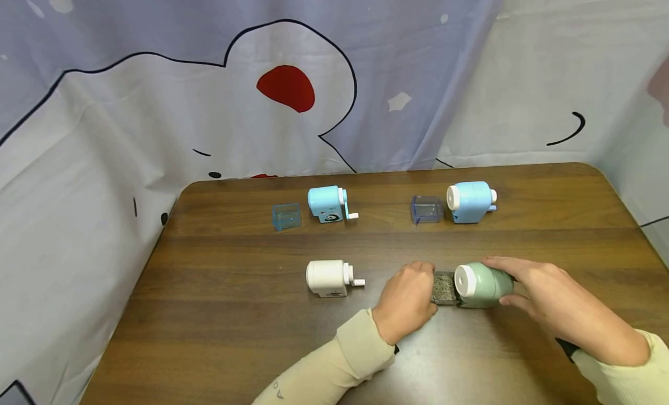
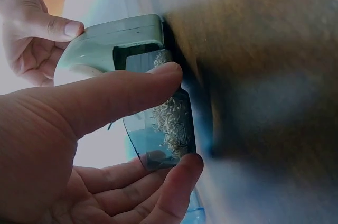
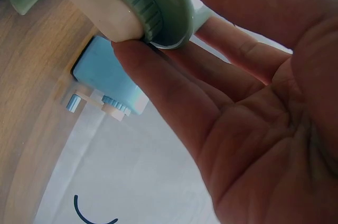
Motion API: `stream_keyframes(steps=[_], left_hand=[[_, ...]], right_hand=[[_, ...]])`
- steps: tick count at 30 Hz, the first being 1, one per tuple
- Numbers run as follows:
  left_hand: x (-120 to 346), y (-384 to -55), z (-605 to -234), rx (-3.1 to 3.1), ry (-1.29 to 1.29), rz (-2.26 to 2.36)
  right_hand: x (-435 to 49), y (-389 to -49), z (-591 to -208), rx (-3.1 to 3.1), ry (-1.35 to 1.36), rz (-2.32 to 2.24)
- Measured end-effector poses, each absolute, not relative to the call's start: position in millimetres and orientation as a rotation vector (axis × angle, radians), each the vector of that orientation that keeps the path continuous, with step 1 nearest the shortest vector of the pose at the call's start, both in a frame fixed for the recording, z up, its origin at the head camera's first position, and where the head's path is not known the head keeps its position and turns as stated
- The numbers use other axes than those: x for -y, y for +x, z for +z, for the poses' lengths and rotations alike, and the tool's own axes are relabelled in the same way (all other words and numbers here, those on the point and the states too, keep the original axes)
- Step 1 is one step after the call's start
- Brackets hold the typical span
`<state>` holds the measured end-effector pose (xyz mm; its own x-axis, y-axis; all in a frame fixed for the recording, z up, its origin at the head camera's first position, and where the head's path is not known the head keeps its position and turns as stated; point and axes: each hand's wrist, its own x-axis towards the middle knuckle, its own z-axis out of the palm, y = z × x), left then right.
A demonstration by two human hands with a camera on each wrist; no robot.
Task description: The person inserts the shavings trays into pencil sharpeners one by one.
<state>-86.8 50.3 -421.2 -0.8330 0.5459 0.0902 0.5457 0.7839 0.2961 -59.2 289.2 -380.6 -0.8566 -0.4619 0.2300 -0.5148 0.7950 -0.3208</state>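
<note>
A green crank pencil sharpener (image 1: 488, 284) stands on the right part of the table, its white front facing left. My right hand (image 1: 556, 294) holds its body from the right, with the thumb on the near side. Beside the fingers in the right wrist view is its pale crank (image 3: 97, 5). My left hand (image 1: 407, 303) grips a see-through shavings drawer (image 1: 444, 289) between thumb and fingers. The drawer, partly filled with pencil shavings (image 2: 171, 121), sticks out of the sharpener's left side, its inner end at the body's opening.
A white sharpener (image 1: 326, 278) stands left of my left hand. Farther back are a light blue sharpener (image 1: 325, 203) with a clear blue drawer (image 1: 286, 217) beside it, and another blue sharpener (image 1: 470, 203) with a dark clear drawer (image 1: 427, 210). A printed curtain (image 1: 209, 114) hangs behind the table.
</note>
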Motion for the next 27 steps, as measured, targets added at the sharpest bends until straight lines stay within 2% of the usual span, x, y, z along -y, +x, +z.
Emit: stream_keyframes(steps=[27], left_hand=[[-63,-84,-420,-3.008,0.970,0.486]], right_hand=[[-289,-59,-383,2.822,0.781,0.558]])
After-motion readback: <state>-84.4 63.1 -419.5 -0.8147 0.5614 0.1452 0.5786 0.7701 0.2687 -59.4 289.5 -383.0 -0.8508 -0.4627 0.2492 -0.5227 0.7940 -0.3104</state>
